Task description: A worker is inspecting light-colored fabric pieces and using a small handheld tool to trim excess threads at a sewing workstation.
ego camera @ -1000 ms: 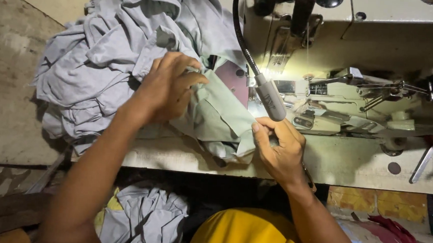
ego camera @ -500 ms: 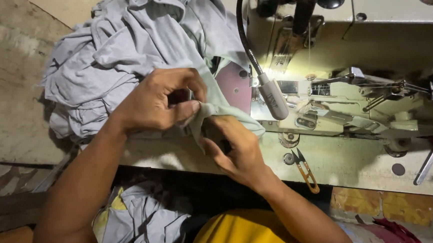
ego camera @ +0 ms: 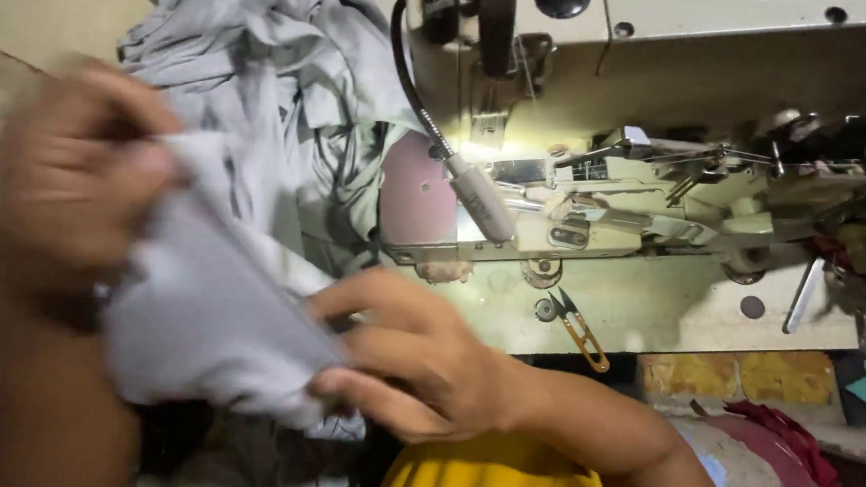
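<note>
industrial sewing machine, cream, at the back | flexible work lamp lit beside the needle area | thread snips with orange handles lying on the machine table | heap of grey fabric piled at the left | yellow shirt at the bottom edge

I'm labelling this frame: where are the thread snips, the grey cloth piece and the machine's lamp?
thread snips (ego camera: pixel 582 335), head view, orange handle.
grey cloth piece (ego camera: pixel 210 322), head view, middle.
lamp (ego camera: pixel 484 201), head view, white head.

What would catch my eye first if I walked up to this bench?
Front and centre, both hands grip a grey cloth piece: the blurred left hand at its upper edge, the right hand at its lower corner. Behind stands a cream sewing machine with a lit lamp, and small thread snips lie on the table.
</note>
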